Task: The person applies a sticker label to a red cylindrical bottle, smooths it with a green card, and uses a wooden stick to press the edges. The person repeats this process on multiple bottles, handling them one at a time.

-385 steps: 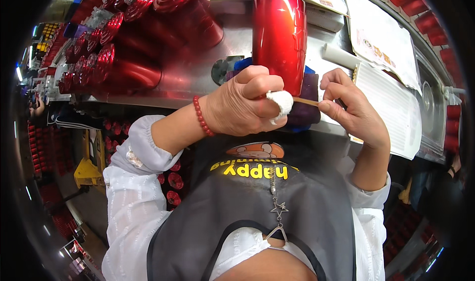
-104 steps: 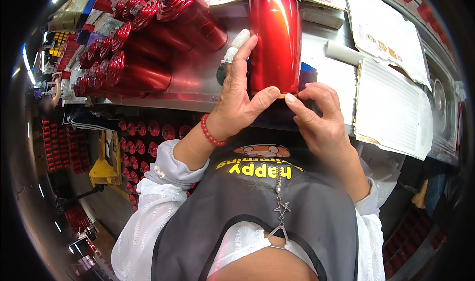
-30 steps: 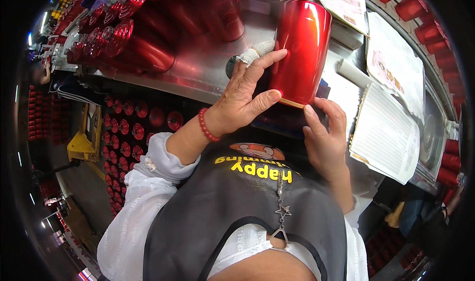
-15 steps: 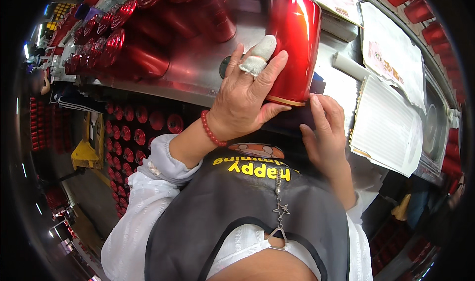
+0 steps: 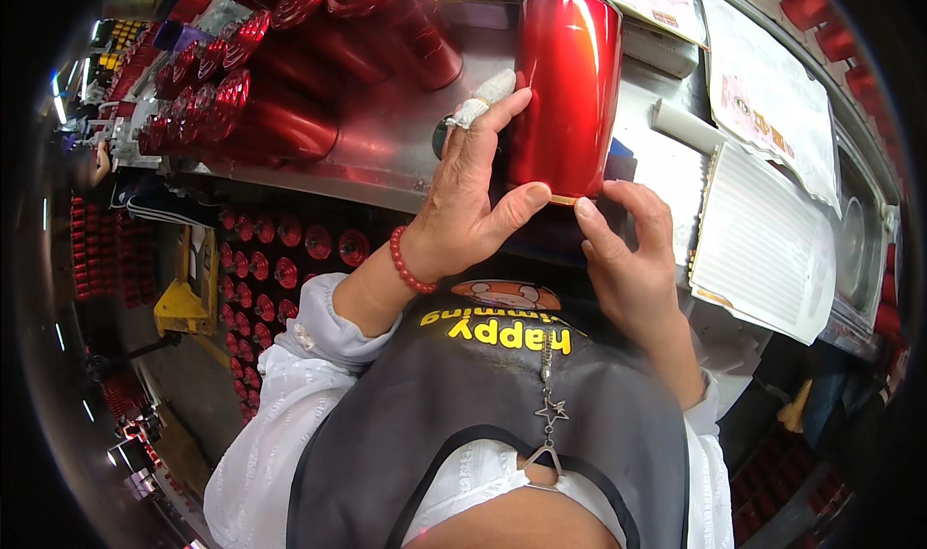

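Observation:
A glossy red canister [image 5: 568,95] with a gold band along its near lower edge and a dark far end is on the metal worktable [image 5: 396,134] in front of me. My left hand [image 5: 468,182] lies along its left side, the thumb pressed at the lower edge and a white cloth cover wrapped over one finger. At the lower right corner, my right hand [image 5: 632,240] grips the rim between thumb and index finger. Between the two thumbs, part of the gold band shows. The canister's underside is hidden.
Several red canisters with ridged caps [image 5: 280,114] crowd the table's left. At right are a lined notebook [image 5: 763,235] and printed white paper sheets [image 5: 772,105]. Racks of red round parts [image 5: 261,269] stand below left, near a yellow metal object [image 5: 188,303]. A dark round item is partly behind my left hand.
My left hand has slid left and down from the canister's front to its side. The right hand has brought its thumb onto the lower rim. The canister has shifted slightly left.

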Motion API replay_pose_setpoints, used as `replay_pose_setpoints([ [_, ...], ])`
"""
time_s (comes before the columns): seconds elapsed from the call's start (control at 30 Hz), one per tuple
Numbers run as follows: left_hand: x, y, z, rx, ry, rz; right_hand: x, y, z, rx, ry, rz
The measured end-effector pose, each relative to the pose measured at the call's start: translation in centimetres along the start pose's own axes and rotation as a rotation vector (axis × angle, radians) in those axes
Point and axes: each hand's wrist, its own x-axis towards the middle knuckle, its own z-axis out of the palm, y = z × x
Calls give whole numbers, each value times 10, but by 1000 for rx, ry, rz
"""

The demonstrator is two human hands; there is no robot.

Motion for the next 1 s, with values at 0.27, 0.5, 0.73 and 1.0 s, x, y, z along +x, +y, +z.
replay_pose_setpoints([
  [0.27, 1, 2, 2, -21, 17, -6, 0, -2, 0, 3, 0, 7],
  [0.5, 1, 1, 1, -27, 0, -6, -1, -2, 0, -1, -9, 19],
  [0.73, 2, 2, 2, -42, -4, -15, 1, -3, 0, 13, 11, 10],
  [1.0, 4, 2, 7, 1, 50, 5, -2, -3, 0, 36, 33, 29],
])
